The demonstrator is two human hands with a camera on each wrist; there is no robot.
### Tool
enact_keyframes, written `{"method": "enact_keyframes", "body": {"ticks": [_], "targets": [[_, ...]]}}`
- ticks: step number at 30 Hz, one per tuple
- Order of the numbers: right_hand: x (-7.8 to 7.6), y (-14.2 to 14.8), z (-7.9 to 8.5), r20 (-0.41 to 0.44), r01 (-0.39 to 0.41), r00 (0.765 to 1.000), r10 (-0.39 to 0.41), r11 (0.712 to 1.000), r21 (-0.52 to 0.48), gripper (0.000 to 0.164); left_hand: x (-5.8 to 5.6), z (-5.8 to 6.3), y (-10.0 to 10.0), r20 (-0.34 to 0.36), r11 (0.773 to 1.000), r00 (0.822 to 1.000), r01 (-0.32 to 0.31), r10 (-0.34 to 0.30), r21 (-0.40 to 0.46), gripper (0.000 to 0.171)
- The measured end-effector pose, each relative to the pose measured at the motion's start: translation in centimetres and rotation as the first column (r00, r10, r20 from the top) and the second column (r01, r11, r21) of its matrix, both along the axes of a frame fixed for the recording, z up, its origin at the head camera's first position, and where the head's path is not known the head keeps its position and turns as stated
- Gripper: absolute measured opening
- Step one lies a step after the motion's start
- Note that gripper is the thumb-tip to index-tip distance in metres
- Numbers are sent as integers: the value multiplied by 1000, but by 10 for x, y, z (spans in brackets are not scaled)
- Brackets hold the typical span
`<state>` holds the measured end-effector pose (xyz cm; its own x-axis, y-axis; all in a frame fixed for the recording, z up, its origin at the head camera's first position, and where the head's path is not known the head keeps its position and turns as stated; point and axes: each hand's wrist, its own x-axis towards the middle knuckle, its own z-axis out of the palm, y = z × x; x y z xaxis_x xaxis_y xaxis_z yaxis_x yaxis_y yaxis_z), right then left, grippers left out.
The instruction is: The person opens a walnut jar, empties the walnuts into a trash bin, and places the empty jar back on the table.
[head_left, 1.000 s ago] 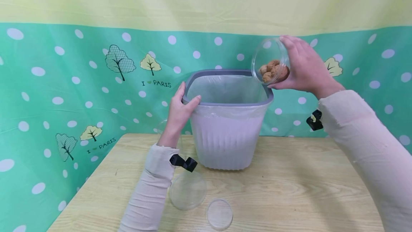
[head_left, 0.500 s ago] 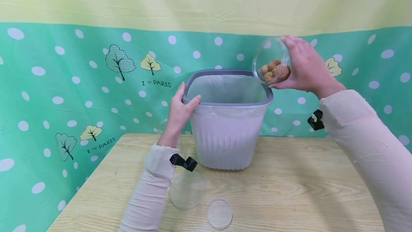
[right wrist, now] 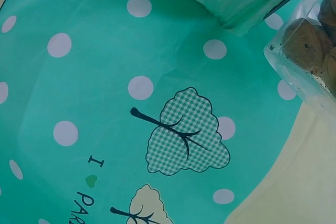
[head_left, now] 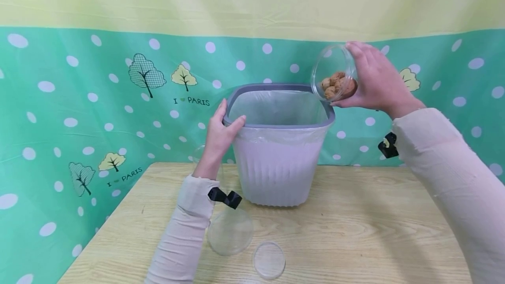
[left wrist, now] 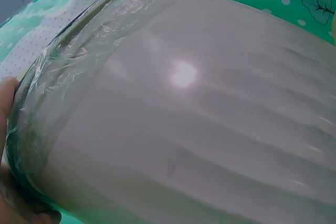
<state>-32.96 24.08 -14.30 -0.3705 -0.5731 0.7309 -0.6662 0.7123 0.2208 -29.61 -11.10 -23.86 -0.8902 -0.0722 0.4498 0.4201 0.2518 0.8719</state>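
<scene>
A grey-rimmed white trash bin (head_left: 276,165), lined with a clear plastic bag (left wrist: 63,72), stands upright on the table. My left hand (head_left: 221,139) grips the left corner of its rim, thumb over the front edge and fingers along the side. Above the opposite, right side of the rim, my right hand (head_left: 375,78) holds a clear jar (head_left: 329,62) tipped on its side, mouth toward the bin. Several brown walnuts (head_left: 337,86) lie inside the jar against its lower wall. In the right wrist view only part of the jar (right wrist: 278,51) with walnuts (right wrist: 304,45) shows, at the right edge.
On the wooden table (head_left: 375,218), a large clear round lid (head_left: 230,233) and a smaller clear round lid (head_left: 269,260) lie in front of the bin. Behind my left wrist, a clear container (head_left: 198,152) is partly hidden. A polka-dot cloth (head_left: 59,122) hangs behind the table.
The tipped jar and my right hand have shifted very slightly to the right. The walnuts are still inside, and my left hand stays on the rim.
</scene>
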Motion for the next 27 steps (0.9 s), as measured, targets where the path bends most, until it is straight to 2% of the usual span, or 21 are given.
{"method": "enact_keyframes", "body": {"ticks": [5, 22, 27], "targets": [[0, -2, 1, 0, 9, 1000, -9, 1000, 11, 118, 0, 1, -1, 5, 1000, 1000, -6, 6, -7, 82], [6, -2, 0, 80, 83, 993, -85, 996, 19, 121, 0, 0, 0, 23, 1000, 1000, -5, 6, -19, 81], [7, -3, 2, 69, 84, 994, -85, 996, 23, 122, 1, 0, 0, 22, 1000, 1000, -10, 10, -18, 82]]}}
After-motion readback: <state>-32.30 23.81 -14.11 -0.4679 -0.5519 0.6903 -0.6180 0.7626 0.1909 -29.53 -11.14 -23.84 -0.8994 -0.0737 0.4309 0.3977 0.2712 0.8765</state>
